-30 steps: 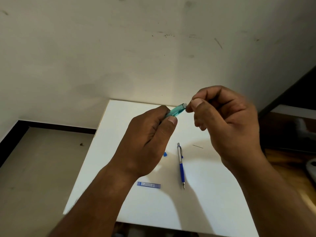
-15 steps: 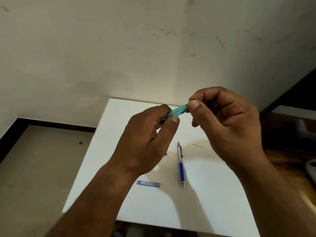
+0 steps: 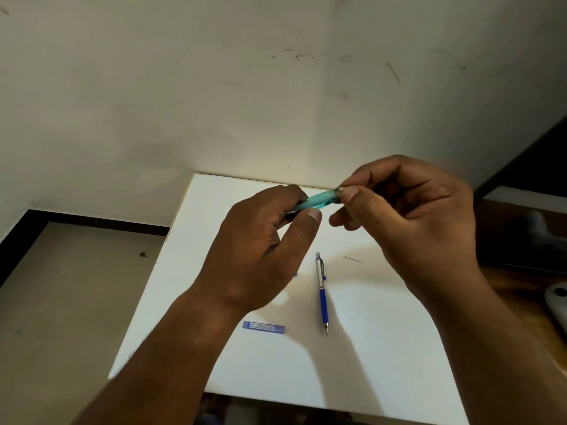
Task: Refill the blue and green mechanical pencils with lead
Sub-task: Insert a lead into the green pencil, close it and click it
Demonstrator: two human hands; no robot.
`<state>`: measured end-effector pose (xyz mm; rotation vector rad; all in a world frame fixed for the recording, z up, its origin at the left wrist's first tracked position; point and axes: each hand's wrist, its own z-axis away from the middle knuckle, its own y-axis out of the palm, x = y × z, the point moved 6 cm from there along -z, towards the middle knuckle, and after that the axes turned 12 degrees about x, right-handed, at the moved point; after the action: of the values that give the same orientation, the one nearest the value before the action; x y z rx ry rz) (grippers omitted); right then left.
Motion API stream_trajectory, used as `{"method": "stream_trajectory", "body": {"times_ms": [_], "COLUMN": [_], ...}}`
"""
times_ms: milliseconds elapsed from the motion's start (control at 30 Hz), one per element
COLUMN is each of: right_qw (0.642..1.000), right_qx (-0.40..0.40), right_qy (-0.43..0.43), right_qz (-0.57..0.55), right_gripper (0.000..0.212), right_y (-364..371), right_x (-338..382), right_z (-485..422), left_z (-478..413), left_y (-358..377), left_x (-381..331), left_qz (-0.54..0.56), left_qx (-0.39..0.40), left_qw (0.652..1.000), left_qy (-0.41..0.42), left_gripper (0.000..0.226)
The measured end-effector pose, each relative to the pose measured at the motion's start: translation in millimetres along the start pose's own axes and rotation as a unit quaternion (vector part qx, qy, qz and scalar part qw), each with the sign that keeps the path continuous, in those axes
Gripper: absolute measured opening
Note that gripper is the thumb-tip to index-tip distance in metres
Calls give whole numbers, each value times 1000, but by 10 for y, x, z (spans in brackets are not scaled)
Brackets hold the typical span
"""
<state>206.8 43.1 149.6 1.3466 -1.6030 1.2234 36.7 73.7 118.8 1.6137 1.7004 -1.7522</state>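
One white board (image 3: 383,357) serves as the work surface, its far edge set against a scuffed, off-white wall (image 3: 214,87). Grey floor (image 3: 61,302) with a dark skirting strip lies to the left; a brown wooden top (image 3: 521,289) adjoins on the right, carrying a pale object only partly in frame (not identifiable).

One container is present: a small blue lead case (image 3: 264,327), lying flat near the board's front half, just beside the left forearm. Its contents cannot be made out.

Count of items: two mechanical pencils, one lead case, one loose lead. The blue pencil (image 3: 322,293) lies on the board, tip toward the viewer, between the two arms and touching neither. The loose lead (image 3: 352,259) lies apart, to its right. A small blue fragment (image 3: 295,274) shows at the edge of the left hand.

The green pencil (image 3: 319,200) is held above the board, tilted up toward the right. The left hand (image 3: 260,250) is wrapped around its lower barrel, thumb pressed alongside. The right hand (image 3: 411,222) pinches the pencil's upper end between thumb and forefinger, remaining fingers curled.
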Motion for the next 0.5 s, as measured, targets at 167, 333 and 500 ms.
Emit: {"method": "stream_trajectory", "body": {"times_ms": [167, 333, 500], "right_qw": [1000, 1000, 1000], "right_qx": [-4, 2, 5], "right_qy": [-2, -6, -5], "right_qz": [-19, -19, -4], "right_gripper": [13, 15, 14], "right_y": [4, 0, -13], "right_x": [2, 10, 24], "right_z": [-1, 1, 9], "left_z": [-3, -3, 4], "left_y": [-22, -38, -42], "left_x": [-18, -35, -10], "left_qz": [-2, -26, -36], "left_qx": [-8, -16, -17], "left_qw": [1000, 999, 999], "left_qy": [7, 8, -3], "left_gripper": [27, 22, 13]}}
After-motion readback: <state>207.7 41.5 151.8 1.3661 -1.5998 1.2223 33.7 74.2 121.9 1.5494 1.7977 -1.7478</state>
